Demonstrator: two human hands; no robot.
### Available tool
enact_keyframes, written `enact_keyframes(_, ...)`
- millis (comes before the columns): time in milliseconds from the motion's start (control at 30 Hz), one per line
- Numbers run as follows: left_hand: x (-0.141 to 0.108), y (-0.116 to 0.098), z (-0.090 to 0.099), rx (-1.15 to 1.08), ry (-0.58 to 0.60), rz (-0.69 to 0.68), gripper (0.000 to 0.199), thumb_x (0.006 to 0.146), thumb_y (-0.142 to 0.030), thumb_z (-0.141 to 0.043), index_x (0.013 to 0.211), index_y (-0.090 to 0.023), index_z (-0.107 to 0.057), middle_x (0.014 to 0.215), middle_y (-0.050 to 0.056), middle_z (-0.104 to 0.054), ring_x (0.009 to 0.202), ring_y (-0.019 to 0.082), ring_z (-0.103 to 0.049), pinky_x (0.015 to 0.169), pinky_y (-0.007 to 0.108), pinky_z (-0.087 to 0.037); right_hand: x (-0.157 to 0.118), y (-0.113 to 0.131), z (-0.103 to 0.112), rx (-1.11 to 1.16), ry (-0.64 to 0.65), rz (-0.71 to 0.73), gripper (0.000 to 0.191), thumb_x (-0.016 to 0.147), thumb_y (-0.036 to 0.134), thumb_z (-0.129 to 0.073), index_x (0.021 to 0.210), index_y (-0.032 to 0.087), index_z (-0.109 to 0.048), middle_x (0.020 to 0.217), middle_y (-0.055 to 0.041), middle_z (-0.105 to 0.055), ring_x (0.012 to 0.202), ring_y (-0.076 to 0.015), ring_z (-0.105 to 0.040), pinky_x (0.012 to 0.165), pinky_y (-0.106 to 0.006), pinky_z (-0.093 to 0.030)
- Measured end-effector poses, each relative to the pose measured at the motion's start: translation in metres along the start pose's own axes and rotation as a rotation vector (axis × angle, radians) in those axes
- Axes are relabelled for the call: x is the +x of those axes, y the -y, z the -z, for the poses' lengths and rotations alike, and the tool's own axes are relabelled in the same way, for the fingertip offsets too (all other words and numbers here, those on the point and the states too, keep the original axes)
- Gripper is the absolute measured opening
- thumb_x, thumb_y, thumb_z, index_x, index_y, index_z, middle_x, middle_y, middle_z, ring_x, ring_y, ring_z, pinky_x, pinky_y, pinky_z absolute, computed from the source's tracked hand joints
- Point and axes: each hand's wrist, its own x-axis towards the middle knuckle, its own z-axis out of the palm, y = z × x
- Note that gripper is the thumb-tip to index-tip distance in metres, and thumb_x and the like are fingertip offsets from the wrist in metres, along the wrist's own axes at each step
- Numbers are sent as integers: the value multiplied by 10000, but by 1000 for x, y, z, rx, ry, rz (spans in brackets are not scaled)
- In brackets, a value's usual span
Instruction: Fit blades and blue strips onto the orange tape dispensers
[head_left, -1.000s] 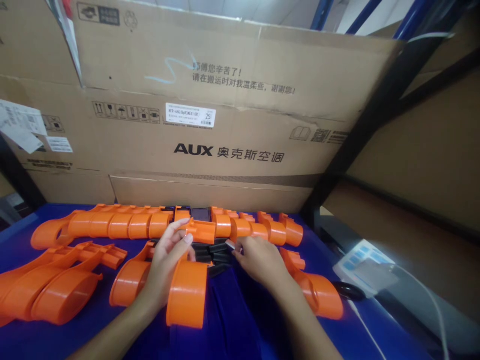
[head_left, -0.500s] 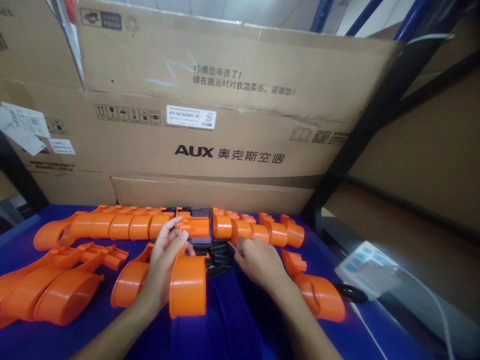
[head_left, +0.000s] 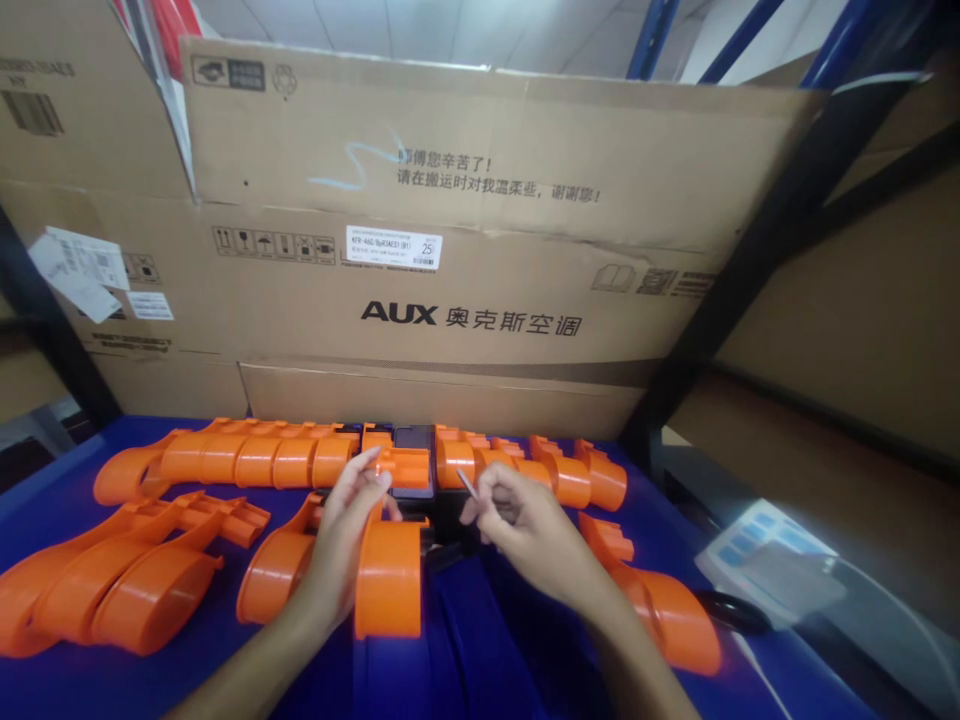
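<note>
My left hand [head_left: 351, 520] is closed round the narrow upper part of an orange plastic part [head_left: 390, 580], whose wide curved band hangs below the fingers. To its right, my right hand [head_left: 510, 515] pinches a thin, small metallic piece [head_left: 467, 485] that points up and left. The two hands are apart. Behind them stands a row of orange parts [head_left: 255, 460], and black pieces [head_left: 450, 505] lie between the hands, partly hidden.
More orange parts [head_left: 157, 590] lie at the left and others [head_left: 679, 615] at the right on the blue surface [head_left: 255, 670]. A large cardboard box [head_left: 465, 230] stands behind. A white and blue packet [head_left: 772, 560] lies at the right.
My right hand has lifted and turned, so the thin piece in its fingers now shows. My left hand still holds the orange part. The whole view has shifted slightly.
</note>
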Motion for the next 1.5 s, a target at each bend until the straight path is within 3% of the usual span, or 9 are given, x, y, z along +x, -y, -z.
enact_keyframes(167,3,5,1,32,57,-76,520,854,-414,-730,1310,-207,-589,731,-27,-617,675,144,-602,728,275,-479,2,3,-8,204,-98,32,109,966,208,-483,877,249,-437,733,37,-562,669,-144,-510,648,-265,-393)
enact_keyframes(333,5,11,6,93,155,-107,421,860,-382,-717,1243,-240,-614,809,-23,-653,668,137,-624,687,261,-473,6,0,-17,309,-152,19,172,1050,397,-459,963,250,-473,670,51,-541,589,-135,-473,577,-261,-371)
enact_keyframes(467,5,12,6,92,166,-92,452,843,-383,-732,1252,-239,-603,867,0,-685,670,146,-639,642,262,-472,5,0,-19,322,-154,15,216,1011,440,-558,1071,233,-566,782,-1,-645,620,-142,-552,585,-271,-442)
enact_keyframes(633,1,6,1,56,158,-129,409,871,-379,-706,1231,-233,-576,807,-15,-663,633,145,-640,667,277,-493,7,-3,-15,321,-253,28,305,987,440,-604,1216,243,-560,851,-21,-685,689,-170,-626,661,-310,-515)
enact_keyframes(867,-2,3,0,93,160,-160,414,883,-393,-693,1250,-242,-577,810,-23,-644,590,125,-621,627,262,-487,6,-4,-16,234,-244,64,186,1001,388,-594,1083,228,-640,831,-15,-669,714,-163,-635,700,-306,-519)
enact_keyframes(1033,3,7,4,121,169,-149,417,867,-399,-707,1239,-257,-585,905,-3,-661,571,115,-624,605,269,-485,8,-6,-16,294,-299,50,246,973,431,-634,1117,232,-620,786,-2,-670,655,-156,-618,660,-302,-520)
enact_keyframes(1500,0,0,0,120,141,-144,430,825,-437,-743,1197,-255,-627,801,-30,-628,502,97,-557,518,240,-444,8,-3,-20,323,-315,51,275,938,453,-667,1095,229,-632,713,3,-664,602,-161,-605,598,-299,-496)
